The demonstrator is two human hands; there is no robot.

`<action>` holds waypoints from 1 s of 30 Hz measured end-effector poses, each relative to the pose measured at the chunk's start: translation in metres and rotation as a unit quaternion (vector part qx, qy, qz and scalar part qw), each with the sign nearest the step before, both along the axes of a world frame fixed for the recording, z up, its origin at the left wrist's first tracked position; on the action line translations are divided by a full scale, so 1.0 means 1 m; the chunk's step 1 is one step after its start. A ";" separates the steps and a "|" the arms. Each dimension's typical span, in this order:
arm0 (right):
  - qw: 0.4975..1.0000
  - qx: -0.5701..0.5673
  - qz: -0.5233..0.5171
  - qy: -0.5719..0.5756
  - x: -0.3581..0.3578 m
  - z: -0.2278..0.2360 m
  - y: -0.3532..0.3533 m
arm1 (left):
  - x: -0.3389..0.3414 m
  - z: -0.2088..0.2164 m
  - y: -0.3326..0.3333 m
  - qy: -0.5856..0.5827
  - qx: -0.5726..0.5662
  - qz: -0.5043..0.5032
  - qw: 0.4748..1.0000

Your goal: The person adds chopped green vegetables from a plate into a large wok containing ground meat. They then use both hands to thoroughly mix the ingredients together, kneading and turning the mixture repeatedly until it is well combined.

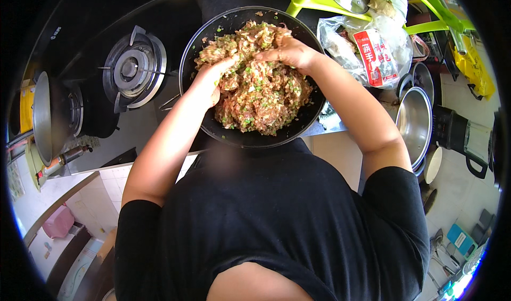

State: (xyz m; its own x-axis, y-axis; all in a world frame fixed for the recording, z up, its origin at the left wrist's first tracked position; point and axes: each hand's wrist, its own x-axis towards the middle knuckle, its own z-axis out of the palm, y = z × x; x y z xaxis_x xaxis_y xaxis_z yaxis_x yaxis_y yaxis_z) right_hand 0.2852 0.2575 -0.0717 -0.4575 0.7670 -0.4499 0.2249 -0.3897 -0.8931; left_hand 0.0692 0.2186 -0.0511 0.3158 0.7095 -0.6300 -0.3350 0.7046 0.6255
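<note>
Both bare hands are deep in a mound of minced filling (255, 85), a pinkish-brown mass flecked with green bits, heaped in a wide black pan (314, 117) that sits right at the near edge of the table (138, 128), close to the body so the arms can bear down from above. The left hand (213, 77) lies on the left flank of the heap, its fingers pushed into the mince and mostly hidden, so I cannot tell whether they are spread or curled. The right hand (290, 51) rests on the far top of the mound with its fingers (266, 55) close together and bent over a clump, pressing it rather than gripping anything firm. The two hands face each other across the heap, which suits folding the mass inward

To the left a gas burner (133, 67) stands unlit and bare, well apart from the pan. On the right a crumpled plastic bag with a red packet (375, 53) lies just beside the pan's rim, and a steel pot (415, 122) sits lower down, near the right elbow
</note>
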 end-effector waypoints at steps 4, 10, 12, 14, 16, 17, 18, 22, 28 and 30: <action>0.988 -0.145 0.011 0.044 -0.022 -0.005 0.009 | -0.006 -0.027 0.018 -0.138 -0.046 -0.035 0.989; 0.984 -0.169 0.030 0.056 -0.021 0.025 0.006 | -0.006 0.007 0.010 -0.005 -0.070 -0.075 0.995; 0.989 -0.108 0.000 0.103 -0.019 0.019 -0.002 | -0.006 0.010 0.006 0.032 -0.037 -0.085 0.995; 0.999 -0.047 0.001 0.010 -0.015 0.039 -0.008 | 0.000 0.028 -0.002 0.060 -0.027 -0.050 0.997; 0.995 0.067 -0.027 0.069 -0.022 0.040 -0.019 | 0.003 0.031 -0.011 0.003 0.044 -0.022 0.999; 0.990 0.125 -0.034 0.052 -0.027 0.057 -0.026 | 0.003 0.032 -0.015 -0.010 0.084 -0.010 0.996; 0.993 0.113 -0.043 0.014 -0.030 0.067 -0.031 | 0.000 0.019 -0.015 0.032 0.107 -0.005 0.994; 0.995 0.041 -0.069 -0.054 -0.017 0.096 -0.050 | -0.002 0.036 -0.026 0.035 0.067 0.011 0.997; 0.969 -0.137 -0.186 0.091 -0.002 0.056 -0.069 | -0.022 0.019 -0.033 -0.136 -0.098 0.018 0.986; 0.953 -0.197 -0.190 0.128 -0.004 0.041 -0.067 | -0.013 0.010 -0.030 -0.126 -0.115 0.020 0.985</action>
